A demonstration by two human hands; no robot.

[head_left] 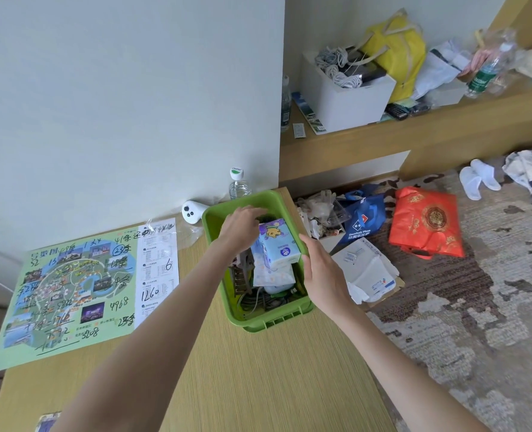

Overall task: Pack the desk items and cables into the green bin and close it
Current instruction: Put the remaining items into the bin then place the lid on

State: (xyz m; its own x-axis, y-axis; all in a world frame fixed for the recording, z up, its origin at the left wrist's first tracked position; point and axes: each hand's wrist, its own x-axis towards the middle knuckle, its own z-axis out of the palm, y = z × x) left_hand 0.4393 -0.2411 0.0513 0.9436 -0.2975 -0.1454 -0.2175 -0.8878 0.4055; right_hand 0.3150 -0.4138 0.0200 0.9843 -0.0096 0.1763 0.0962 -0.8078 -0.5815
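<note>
The green bin (260, 321) stands open-topped at the right edge of the wooden desk (258, 385). Inside it lie grey cables (255, 302), a brownish item and tissue packs. One light blue tissue pack (278, 244) is tilted and sticks up above the rim. My left hand (243, 227) reaches over the bin's far end with its fingers curled on the top of that pack. My right hand (322, 275) lies along the bin's right rim, thumb beside the pack; its fingers are hidden behind the rim.
A large map sheet (71, 291) covers the desk's left side. A white device (193, 211) and a water bottle (239, 182) stand by the wall behind the bin. Bags, papers and slippers litter the floor at right; a shelf holds a white box (345, 101) of cables.
</note>
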